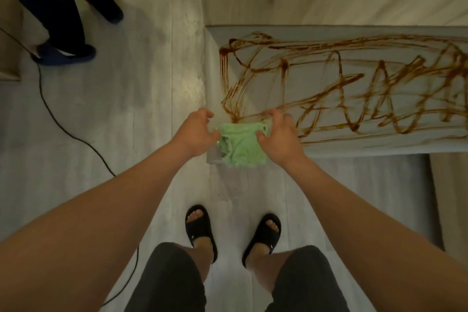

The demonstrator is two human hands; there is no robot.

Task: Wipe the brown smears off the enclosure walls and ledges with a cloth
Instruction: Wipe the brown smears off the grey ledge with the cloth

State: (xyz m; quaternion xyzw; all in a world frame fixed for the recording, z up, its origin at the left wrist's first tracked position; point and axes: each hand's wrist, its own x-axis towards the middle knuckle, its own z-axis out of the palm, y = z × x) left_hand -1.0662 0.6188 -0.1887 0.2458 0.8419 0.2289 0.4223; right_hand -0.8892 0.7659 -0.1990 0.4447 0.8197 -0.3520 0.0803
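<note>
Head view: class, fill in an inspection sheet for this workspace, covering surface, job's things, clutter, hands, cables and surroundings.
Surface: grey enclosure panel, streaked with brown smears from its left corner to the right edge of the view.
Job's things: green cloth, bunched, held at the panel's near left corner.
Clutter: nothing seen.
Hands: left hand and right hand each grip a side of the cloth.
Cables: black cable trails loose across the floor on the left.
Surroundings: pale plank floor; a second person's legs in dark trousers stand at upper left, beside the cable.
</note>
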